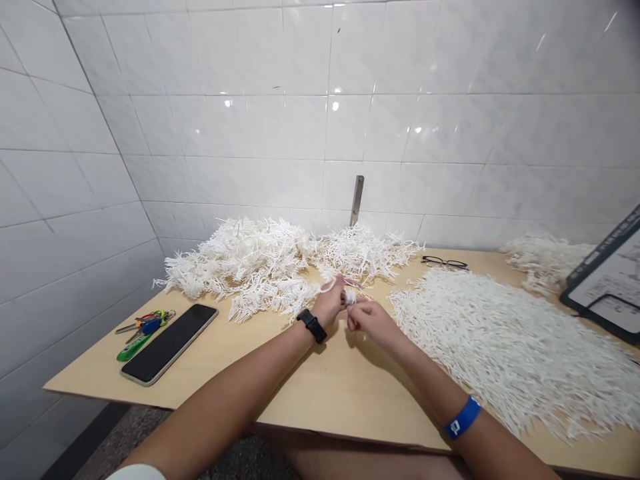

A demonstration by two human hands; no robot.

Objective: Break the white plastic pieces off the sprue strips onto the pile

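Observation:
Above the middle of the table, my left hand [330, 304], with a black watch [311, 325] on its wrist, has its fingers closed around a small bundle of white cord [351, 297]. My right hand [371, 321] meets it from the right, its fingers pinched at the lower edge of the bundle. A loose white strand sticks out to the left of my left hand. Just beyond both hands lies a heap of white strands [363, 253]. The fingertips are small and partly hidden, so how the cord runs between them is unclear.
A larger tangled heap [245, 257] lies at the back left, and a flat spread of white strands [510, 340] covers the right side. Keys [150, 325] and a phone [170, 343] are on the left. Glasses [445, 263] and a dark-framed board [613, 283] are toward the right.

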